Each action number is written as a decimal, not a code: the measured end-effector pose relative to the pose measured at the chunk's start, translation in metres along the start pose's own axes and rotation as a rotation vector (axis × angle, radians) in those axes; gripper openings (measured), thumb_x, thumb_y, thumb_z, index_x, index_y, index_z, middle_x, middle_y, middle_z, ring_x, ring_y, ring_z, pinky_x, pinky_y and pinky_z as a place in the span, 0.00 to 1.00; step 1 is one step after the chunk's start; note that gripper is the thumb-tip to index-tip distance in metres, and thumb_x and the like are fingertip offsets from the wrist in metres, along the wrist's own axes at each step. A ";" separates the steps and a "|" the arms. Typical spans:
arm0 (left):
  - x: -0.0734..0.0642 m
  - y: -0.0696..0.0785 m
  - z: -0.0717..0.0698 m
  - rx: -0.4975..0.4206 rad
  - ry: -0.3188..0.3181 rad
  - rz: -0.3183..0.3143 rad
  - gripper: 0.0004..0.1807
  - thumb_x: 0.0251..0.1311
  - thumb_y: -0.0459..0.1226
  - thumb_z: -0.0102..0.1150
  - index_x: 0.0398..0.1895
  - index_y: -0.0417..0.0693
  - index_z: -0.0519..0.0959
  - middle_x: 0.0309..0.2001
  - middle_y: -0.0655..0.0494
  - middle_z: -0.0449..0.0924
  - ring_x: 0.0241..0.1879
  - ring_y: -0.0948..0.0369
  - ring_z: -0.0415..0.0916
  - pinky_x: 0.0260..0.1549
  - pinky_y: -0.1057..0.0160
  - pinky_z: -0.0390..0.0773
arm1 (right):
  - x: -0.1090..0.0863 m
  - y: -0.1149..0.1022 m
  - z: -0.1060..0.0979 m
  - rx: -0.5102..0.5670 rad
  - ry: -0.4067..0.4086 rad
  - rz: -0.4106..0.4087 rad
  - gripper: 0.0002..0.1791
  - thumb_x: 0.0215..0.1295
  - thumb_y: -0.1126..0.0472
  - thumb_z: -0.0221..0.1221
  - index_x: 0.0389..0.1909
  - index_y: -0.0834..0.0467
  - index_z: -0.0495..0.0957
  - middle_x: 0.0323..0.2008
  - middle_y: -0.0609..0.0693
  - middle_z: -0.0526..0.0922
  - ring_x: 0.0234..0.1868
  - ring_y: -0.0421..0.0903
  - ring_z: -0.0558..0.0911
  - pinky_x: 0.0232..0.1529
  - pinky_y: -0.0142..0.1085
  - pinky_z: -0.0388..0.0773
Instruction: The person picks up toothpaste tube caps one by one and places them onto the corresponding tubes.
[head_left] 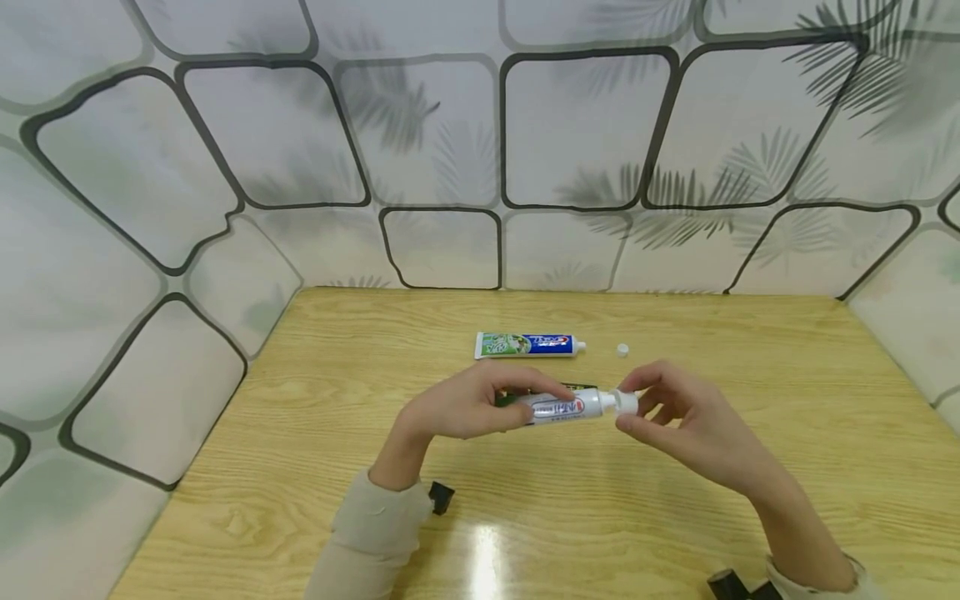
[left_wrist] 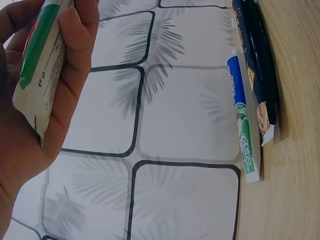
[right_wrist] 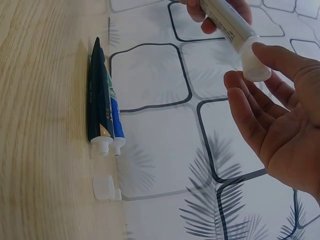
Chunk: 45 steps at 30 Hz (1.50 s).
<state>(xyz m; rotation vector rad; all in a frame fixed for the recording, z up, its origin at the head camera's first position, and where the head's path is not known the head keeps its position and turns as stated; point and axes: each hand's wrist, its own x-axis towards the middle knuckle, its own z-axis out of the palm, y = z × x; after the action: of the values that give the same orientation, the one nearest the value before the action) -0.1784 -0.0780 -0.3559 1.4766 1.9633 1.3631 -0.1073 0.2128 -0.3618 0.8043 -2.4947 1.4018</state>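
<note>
My left hand (head_left: 457,404) grips a white and green toothpaste tube (head_left: 558,408), held above the table with its nozzle end to the right. The tube's green, crimped tail (left_wrist: 37,90) shows in the left wrist view. At the nozzle end, my right hand (head_left: 693,425) pinches a white cap (head_left: 626,403) between thumb and fingers. In the right wrist view the cap (right_wrist: 256,67) is at the tube's end; whether it is threaded on, I cannot tell.
Behind the hands lies a blue and green toothpaste tube (head_left: 525,345), uncapped, with a small white cap (head_left: 622,350) to its right. A dark tube (right_wrist: 97,100), also uncapped, lies alongside, mostly hidden in the head view. Another white cap (right_wrist: 103,187) sits near its nozzle. Patterned walls border the wooden table (head_left: 360,333).
</note>
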 end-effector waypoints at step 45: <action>-0.003 0.026 0.009 0.005 0.072 -0.103 0.23 0.64 0.26 0.49 0.60 0.47 0.79 0.46 0.52 0.78 0.19 0.70 0.65 0.16 0.70 0.66 | 0.000 -0.021 0.001 0.029 0.001 0.046 0.15 0.65 0.69 0.64 0.51 0.54 0.81 0.40 0.45 0.84 0.33 0.40 0.82 0.28 0.34 0.79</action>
<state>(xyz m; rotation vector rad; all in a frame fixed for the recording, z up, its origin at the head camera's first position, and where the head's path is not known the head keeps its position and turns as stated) -0.1559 -0.0761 -0.3394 1.3259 2.0585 1.3856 -0.0966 0.2034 -0.3467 0.7560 -2.5127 1.4552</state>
